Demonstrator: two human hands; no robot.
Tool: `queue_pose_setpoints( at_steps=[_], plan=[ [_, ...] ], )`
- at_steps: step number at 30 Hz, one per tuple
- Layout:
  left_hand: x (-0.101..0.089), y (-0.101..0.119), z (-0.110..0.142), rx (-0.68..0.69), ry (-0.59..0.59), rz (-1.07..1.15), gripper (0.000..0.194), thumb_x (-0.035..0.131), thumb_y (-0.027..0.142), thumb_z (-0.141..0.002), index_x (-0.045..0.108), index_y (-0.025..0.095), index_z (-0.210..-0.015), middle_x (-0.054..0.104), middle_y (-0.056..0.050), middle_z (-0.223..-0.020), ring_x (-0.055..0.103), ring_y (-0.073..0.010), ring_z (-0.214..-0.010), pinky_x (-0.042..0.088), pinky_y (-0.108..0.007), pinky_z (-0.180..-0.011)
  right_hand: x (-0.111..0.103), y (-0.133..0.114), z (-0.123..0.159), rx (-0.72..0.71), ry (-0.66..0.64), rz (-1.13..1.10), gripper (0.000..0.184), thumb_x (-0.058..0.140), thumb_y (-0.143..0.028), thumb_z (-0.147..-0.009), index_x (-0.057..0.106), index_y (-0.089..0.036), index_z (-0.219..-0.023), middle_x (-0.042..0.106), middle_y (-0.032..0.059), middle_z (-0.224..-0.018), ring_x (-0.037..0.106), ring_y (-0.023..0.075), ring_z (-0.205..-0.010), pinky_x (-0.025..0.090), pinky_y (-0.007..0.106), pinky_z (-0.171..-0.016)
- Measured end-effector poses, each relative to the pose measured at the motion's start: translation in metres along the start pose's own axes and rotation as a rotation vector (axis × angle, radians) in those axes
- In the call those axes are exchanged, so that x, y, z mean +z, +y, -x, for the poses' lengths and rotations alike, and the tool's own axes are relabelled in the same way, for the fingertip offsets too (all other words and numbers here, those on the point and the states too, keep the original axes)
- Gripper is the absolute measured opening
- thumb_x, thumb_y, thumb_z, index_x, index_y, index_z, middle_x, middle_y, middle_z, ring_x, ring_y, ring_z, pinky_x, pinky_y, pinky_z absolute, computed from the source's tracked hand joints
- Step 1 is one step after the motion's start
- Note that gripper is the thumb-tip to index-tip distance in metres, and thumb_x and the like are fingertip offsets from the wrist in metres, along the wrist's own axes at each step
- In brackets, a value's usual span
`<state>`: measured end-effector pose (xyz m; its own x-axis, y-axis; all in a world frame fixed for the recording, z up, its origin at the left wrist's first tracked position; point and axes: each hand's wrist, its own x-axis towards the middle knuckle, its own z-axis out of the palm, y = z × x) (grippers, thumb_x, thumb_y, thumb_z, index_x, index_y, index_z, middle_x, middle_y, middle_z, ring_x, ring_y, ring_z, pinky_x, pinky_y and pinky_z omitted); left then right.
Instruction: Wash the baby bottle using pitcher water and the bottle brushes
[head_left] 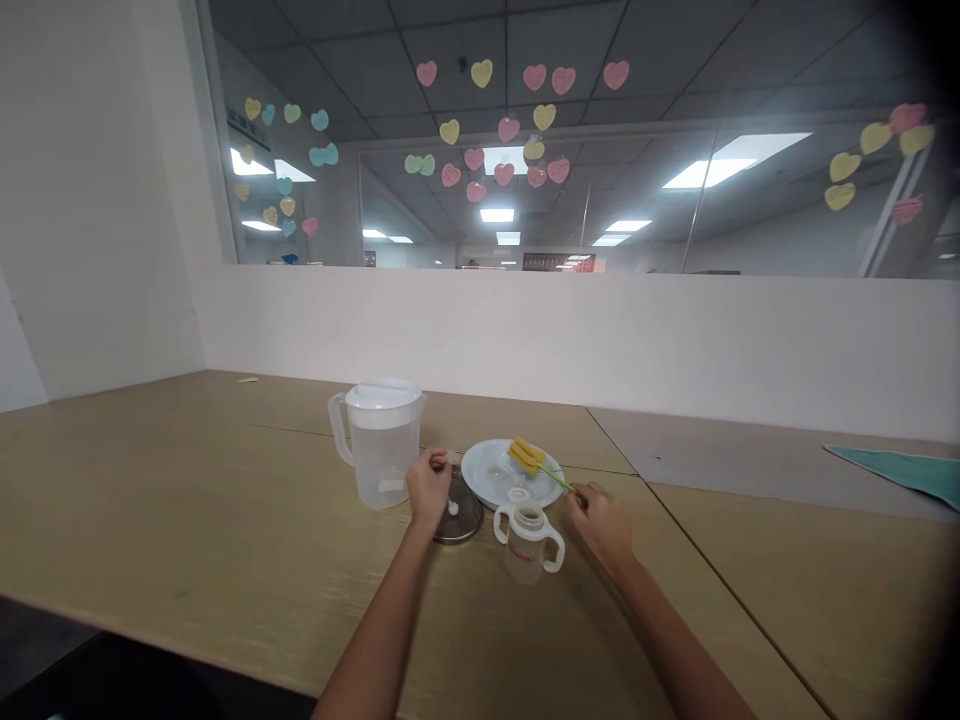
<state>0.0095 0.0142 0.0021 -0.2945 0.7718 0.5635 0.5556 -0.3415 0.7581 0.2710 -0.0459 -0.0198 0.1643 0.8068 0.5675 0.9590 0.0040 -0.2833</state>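
My right hand (604,527) is closed round the thin green handle of a sponge brush (527,456), whose yellow sponge head rests at the far right of a white plate (480,478). My left hand (430,487) pinches a small whitish piece (452,457) above a dark round tray (463,528); its exact kind is too small to tell. On that tray lies a small white part (452,508). Between my hands stands an upright two-handled sippy cup (525,553), its top open and red print on its side. A white ring-shaped part (517,494) sits at the plate's near edge.
Left of my left hand stands a clear lidded pitcher (386,450) with its handle to the left. A green cloth (904,472) lies at the far right of the table (247,540). A low wall (525,330) with a window above closes off the back.
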Motion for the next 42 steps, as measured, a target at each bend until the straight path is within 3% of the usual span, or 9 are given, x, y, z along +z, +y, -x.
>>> queue_pose_setpoints(
  at_steps=[6, 10, 14, 18, 23, 28, 32, 37, 42],
  plan=[
    [0.002, -0.01, 0.004, 0.008, -0.194, -0.303, 0.019, 0.052, 0.007, -0.07, 0.064, 0.015, -0.082, 0.067, -0.007, -0.079, 0.062, -0.0165, -0.075, 0.045, -0.026, -0.071, -0.006, 0.0, -0.002, 0.055, 0.035, 0.014, 0.029, 0.04, -0.025, -0.084, 0.069, -0.019, -0.084, 0.065, 0.0051, -0.081, 0.057, 0.0137, -0.068, 0.026, 0.025, -0.054],
    [0.004, 0.007, 0.008, 0.088, -0.285, -0.464, 0.024, 0.049, 0.01, -0.076, 0.064, 0.016, -0.092, 0.066, -0.011, -0.096, 0.058, -0.0204, -0.095, 0.039, -0.031, -0.086, -0.006, 0.0, -0.003, 0.044, 0.065, 0.004, 0.028, 0.042, -0.025, -0.083, 0.069, -0.018, -0.079, 0.065, 0.0044, -0.078, 0.056, 0.0128, -0.064, 0.024, 0.025, -0.053],
    [0.027, 0.033, 0.002, 0.224, -0.401, -0.518, 0.028, 0.047, 0.029, -0.082, 0.062, 0.02, -0.105, 0.062, -0.008, -0.111, 0.051, -0.0196, -0.109, 0.033, -0.03, -0.096, -0.005, 0.0, -0.003, 0.002, 0.105, -0.025, 0.027, 0.043, -0.025, -0.082, 0.069, -0.019, -0.082, 0.065, 0.0034, -0.075, 0.056, 0.0128, -0.064, 0.023, 0.025, -0.054],
    [0.054, 0.044, -0.008, 0.238, -0.518, -0.584, 0.038, 0.064, 0.041, -0.068, 0.066, 0.017, -0.097, 0.067, -0.013, -0.099, 0.055, -0.0287, -0.104, 0.037, -0.038, -0.09, -0.006, 0.001, -0.004, 0.0, 0.148, -0.044, 0.028, 0.042, -0.025, -0.081, 0.07, -0.019, -0.082, 0.065, 0.0038, -0.074, 0.056, 0.0128, -0.063, 0.024, 0.024, -0.054],
    [0.053, 0.044, -0.014, 0.212, -0.486, -0.591, 0.046, 0.066, 0.044, -0.066, 0.063, 0.018, -0.103, 0.066, -0.012, -0.099, 0.058, -0.0281, -0.097, 0.038, -0.038, -0.087, -0.008, 0.002, -0.004, -0.021, 0.227, -0.097, 0.03, 0.041, -0.027, -0.08, 0.069, -0.019, -0.079, 0.066, 0.0037, -0.072, 0.057, 0.0136, -0.061, 0.027, 0.024, -0.053],
    [0.03, 0.036, -0.012, 0.064, -0.232, -0.035, 0.055, 0.059, 0.053, -0.071, 0.06, 0.013, -0.107, 0.063, -0.013, -0.099, 0.059, -0.0222, -0.086, 0.044, -0.031, -0.076, -0.007, 0.001, 0.001, -0.11, 0.382, -0.287, 0.033, 0.039, -0.028, -0.08, 0.069, -0.016, -0.081, 0.069, 0.0059, -0.077, 0.06, 0.0149, -0.065, 0.035, 0.022, -0.057],
    [0.022, 0.027, -0.003, -0.03, -0.251, 0.416, 0.053, 0.053, 0.058, -0.073, 0.061, 0.012, -0.1, 0.064, -0.01, -0.093, 0.061, -0.0184, -0.079, 0.048, -0.028, -0.069, -0.007, -0.003, 0.005, -0.314, 0.324, -0.343, 0.032, 0.04, -0.028, -0.081, 0.069, -0.015, -0.079, 0.068, 0.006, -0.07, 0.058, 0.0123, -0.058, 0.037, 0.02, -0.056],
    [0.027, 0.024, 0.016, -0.002, -0.295, 0.576, 0.05, 0.059, 0.052, -0.072, 0.055, 0.018, -0.109, 0.062, -0.008, -0.103, 0.06, -0.0156, -0.08, 0.05, -0.024, -0.063, -0.004, -0.004, 0.006, -0.412, 0.208, -0.323, 0.03, 0.041, -0.025, -0.08, 0.07, -0.018, -0.082, 0.07, 0.0042, -0.075, 0.061, 0.0123, -0.062, 0.04, 0.019, -0.058],
    [0.027, 0.032, 0.025, 0.049, -0.353, 0.588, 0.046, 0.06, 0.047, -0.074, 0.056, 0.019, -0.11, 0.061, -0.007, -0.106, 0.058, -0.0164, -0.087, 0.049, -0.025, -0.071, -0.002, -0.001, 0.007, -0.449, 0.315, -0.284, 0.026, 0.043, -0.023, -0.081, 0.068, -0.016, -0.081, 0.069, 0.0044, -0.073, 0.06, 0.0113, -0.06, 0.041, 0.02, -0.057]
  ],
)
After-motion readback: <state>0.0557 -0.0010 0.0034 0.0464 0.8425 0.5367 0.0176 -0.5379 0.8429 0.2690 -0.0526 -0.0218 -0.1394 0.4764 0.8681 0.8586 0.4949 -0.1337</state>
